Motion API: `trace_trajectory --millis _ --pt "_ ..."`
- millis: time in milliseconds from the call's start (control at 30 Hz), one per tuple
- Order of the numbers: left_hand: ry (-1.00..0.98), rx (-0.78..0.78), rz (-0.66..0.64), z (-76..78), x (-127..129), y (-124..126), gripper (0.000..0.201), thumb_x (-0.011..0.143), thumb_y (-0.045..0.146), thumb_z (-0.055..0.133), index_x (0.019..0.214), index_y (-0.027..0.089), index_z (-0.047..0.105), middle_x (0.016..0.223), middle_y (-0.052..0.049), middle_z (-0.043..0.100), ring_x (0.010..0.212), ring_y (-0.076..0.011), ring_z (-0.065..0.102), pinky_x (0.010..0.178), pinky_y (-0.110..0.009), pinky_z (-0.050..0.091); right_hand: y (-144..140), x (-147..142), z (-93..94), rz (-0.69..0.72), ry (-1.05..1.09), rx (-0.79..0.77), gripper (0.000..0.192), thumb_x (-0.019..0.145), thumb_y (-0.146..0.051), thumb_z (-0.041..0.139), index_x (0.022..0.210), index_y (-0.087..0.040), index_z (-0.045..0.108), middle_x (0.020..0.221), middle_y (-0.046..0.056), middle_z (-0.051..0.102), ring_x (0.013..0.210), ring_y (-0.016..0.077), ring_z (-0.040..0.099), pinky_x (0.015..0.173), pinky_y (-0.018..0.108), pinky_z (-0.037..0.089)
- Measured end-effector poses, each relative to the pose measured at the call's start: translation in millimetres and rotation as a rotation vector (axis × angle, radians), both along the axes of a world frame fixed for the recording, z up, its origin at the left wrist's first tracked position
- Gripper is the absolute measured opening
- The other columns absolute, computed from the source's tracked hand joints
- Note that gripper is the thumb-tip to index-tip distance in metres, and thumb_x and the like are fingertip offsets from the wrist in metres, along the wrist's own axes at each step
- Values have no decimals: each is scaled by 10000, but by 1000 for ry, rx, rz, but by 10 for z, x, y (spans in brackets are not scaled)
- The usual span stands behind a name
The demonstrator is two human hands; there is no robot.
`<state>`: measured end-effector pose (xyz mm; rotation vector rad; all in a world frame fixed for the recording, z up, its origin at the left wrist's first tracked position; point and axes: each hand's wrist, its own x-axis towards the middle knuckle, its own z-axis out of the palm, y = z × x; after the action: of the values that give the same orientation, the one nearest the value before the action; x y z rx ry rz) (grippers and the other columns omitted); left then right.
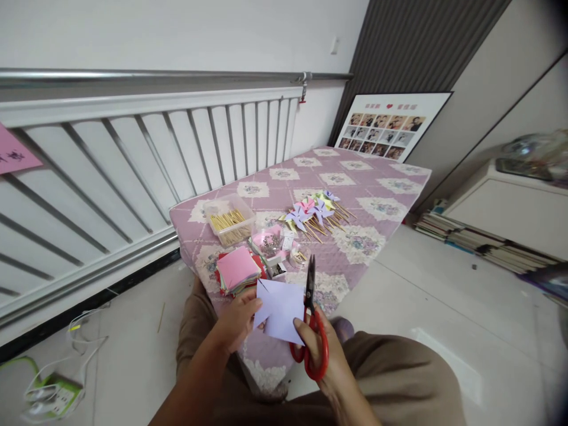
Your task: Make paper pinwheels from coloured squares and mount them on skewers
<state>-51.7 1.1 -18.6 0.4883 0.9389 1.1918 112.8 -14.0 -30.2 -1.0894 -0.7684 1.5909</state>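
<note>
Purple paper (281, 305) in Both Grips, Scissors (310, 296) in the Right

Our left grip (242, 313) pinched the paper at its left edge, thumb on top. Our right grip (325, 343) was closed round the red handles of the scissors, and its thumb also pressed the paper near the lower right corner. The blades pointed away from us, just beside the paper's right edge. We held the sheet over the near end of the counter (348, 284), with slits showing in from its left corners.

Just beyond our left grip sat a stack of coloured squares (239, 266), pink on top. Near it we had a small box (277, 270), a clear bowl (271, 241) of small metal bits and a little round dish (300, 256). Behind the stack stood a clear tub of wooden sticks (229, 220). Farther to the right, finished pinwheels (310, 212) in purple, pink and yellow-green lay in a heap.

Past the counter we saw a white radiator (231, 142) along the wall and a photo board (390, 127) leaning in the corner.
</note>
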Motion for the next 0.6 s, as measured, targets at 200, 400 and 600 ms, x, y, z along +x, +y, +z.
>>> trace_trajectory --millis 200,400,600 --pt "-131 -139 26 -285 131 -132 497 720 507 662 1128 231 600 1160 -84 599 881 -169 581 694 -262 438 49 4 46 -184 75 7 381 694 -358 759 984 -236 544 618 -64 561 448 93 477 415 204 407" --pt "-136 -43 -153 -346 432 -323 408 697 484 716 960 179 654 988 -93 661 846 -176 592 670 -253 419 18 -11 84 -204 -66 63 375 732 -442 698 997 -219 555 685 23 655 580 208 616 459 280 473" --pt "-23 -38 99 -143 564 -178 438 602 377 813 957 177 653 896 -71 691 762 -174 605 626 -264 408 -32 -23 15 -139 -51 132 428 758 -363 701 1113 -243 494 1004 43 678 894 229 645 787 340 529"
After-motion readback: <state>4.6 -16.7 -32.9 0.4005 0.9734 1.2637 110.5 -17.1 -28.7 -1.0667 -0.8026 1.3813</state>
